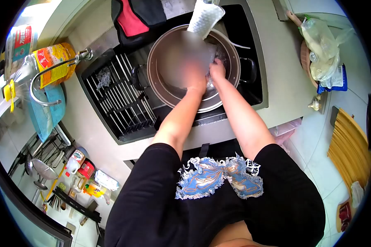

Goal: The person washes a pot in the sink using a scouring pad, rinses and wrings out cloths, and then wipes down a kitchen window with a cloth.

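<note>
A large metal pot (154, 91) with dark side handles stands in the black sink. Both of my hands are down inside it. My left hand (197, 80) is over the pot's middle, its fingers lost in a blurred patch. Close beside it, my right hand (217, 71) has its fingers curled near the pot's inner right wall. A greyish, shiny, see-through piece (212, 50) shows just beyond those fingers, but what they grip is unclear. Above the pot's far rim hangs a white textured wrap (205, 19).
Left of the pot lies a black rack with metal bars (117, 90), holding a steel scrubber (103, 78). A curved tap (39, 99) and an oil jug (55, 64) are further left. A red and black cloth (132, 20) lies behind; bagged food (323, 49) is right.
</note>
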`<state>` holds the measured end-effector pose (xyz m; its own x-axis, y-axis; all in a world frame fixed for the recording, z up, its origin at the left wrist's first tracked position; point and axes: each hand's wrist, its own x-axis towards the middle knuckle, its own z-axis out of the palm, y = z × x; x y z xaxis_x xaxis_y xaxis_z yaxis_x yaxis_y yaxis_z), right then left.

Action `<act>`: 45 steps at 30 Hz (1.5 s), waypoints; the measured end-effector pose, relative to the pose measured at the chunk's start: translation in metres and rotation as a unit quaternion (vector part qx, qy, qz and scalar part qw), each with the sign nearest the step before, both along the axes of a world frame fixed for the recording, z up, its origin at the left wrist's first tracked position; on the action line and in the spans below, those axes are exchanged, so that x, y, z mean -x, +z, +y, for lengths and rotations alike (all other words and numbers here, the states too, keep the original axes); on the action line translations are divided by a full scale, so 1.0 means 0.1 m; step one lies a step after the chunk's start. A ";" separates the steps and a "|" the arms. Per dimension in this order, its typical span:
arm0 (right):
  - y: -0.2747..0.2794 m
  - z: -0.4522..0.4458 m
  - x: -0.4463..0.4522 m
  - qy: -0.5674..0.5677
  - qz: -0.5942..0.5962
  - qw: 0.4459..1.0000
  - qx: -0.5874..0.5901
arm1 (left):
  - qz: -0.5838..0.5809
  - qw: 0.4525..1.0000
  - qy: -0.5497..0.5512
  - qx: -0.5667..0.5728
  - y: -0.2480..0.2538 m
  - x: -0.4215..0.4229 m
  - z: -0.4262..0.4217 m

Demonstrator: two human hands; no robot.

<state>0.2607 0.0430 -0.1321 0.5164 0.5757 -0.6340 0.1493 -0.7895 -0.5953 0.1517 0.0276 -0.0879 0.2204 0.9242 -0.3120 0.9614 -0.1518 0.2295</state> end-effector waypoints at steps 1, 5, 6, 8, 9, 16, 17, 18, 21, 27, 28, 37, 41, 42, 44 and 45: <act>-0.06 -0.02 -0.05 0.000 0.027 1.000 0.015 | 0.001 1.000 0.001 0.001 0.07 0.11 0.08; 0.27 -0.02 0.01 -0.066 0.075 0.995 0.005 | -0.001 0.998 -0.016 0.064 0.48 0.22 0.35; 0.47 0.00 0.08 -0.133 0.158 0.978 0.011 | -0.029 0.995 0.032 0.093 0.56 0.17 0.39; 0.62 0.05 0.09 -0.143 0.325 0.934 0.041 | -0.132 0.981 0.094 0.109 0.68 0.10 0.31; 0.69 0.06 0.09 -0.151 0.478 0.862 0.075 | -0.183 0.968 0.124 0.115 0.74 0.06 0.28; 0.91 0.10 0.22 -0.229 0.675 0.700 -0.035 | -0.260 0.962 0.088 -0.001 1.71 0.18 -0.07; 0.88 0.08 0.24 -0.250 0.695 0.671 -0.063 | -0.277 0.956 0.097 0.003 1.83 0.24 -0.13; 0.84 0.05 0.28 -0.273 0.675 0.680 -0.087 | -0.324 0.936 0.137 0.026 1.93 0.34 -0.15; 1.06 -0.01 0.35 -0.264 0.666 0.688 -0.112 | -0.572 0.656 0.440 0.219 1.50 0.67 -0.24; 1.69 0.00 0.54 -0.214 0.731 0.632 -0.141 | -0.695 0.114 0.480 0.523 1.51 0.91 -0.26; 1.96 0.00 0.59 -0.240 0.737 0.615 -0.142 | -0.681 0.080 0.482 0.546 1.54 0.88 -0.28; 1.66 0.09 0.52 -0.312 0.562 0.750 -0.158 | -0.353 0.898 0.193 -0.180 2.07 0.86 -0.53; 1.60 0.11 0.46 -0.379 0.608 0.697 -0.020 | -0.234 0.929 -0.125 -0.260 2.55 0.76 -0.76; 1.67 0.06 0.51 -0.392 0.598 0.699 0.005 | -0.174 0.934 -0.168 -0.263 2.45 0.72 -0.85; 1.82 0.03 0.56 -0.405 0.589 0.697 0.058 | -0.116 0.921 -0.198 -0.315 2.23 0.76 -0.85; 1.82 0.04 0.57 -0.406 0.589 0.696 0.056 | -0.056 0.902 -0.226 -0.364 2.13 0.79 -0.80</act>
<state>0.2038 0.0472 0.0499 -0.2731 0.3106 -0.9105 -0.9138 -0.3795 0.1447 0.0725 -0.0519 0.1248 0.6184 0.6832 0.3885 0.7409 -0.6717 0.0019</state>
